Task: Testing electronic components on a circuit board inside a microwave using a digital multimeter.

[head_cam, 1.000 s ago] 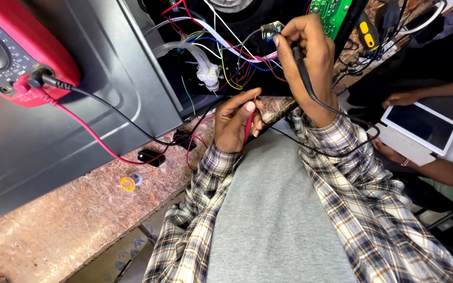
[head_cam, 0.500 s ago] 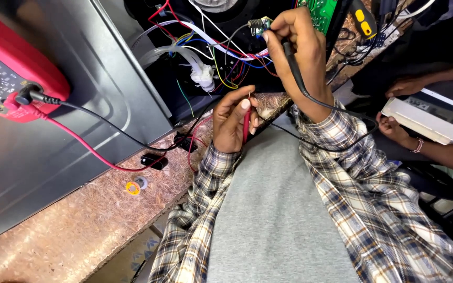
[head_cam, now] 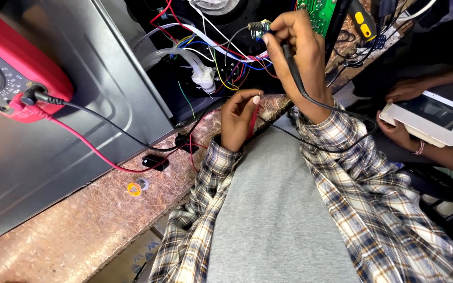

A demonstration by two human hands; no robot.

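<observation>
Slim black probe (head_cam: 291,65) gripped in right hand (head_cam: 294,47), thin red probe (head_cam: 254,112) in left hand (head_cam: 238,118).

The right hand (head_cam: 295,44) is raised toward the far side, pinching a black probe (head_cam: 291,63) whose tip meets a small connector (head_cam: 258,26) among coloured wires (head_cam: 221,63) inside the open machine. Just right of it stands a green circuit board (head_cam: 318,11). The left hand (head_cam: 238,118) rests nearer, on the speckled stone counter's (head_cam: 69,230) edge, fingers closed round a red probe (head_cam: 255,112). At far left a red multimeter (head_cam: 11,68) leans on a grey metal panel (head_cam: 95,110), its red and black leads trailing across. At right, another person's hands hold a white tablet (head_cam: 428,123).
</observation>
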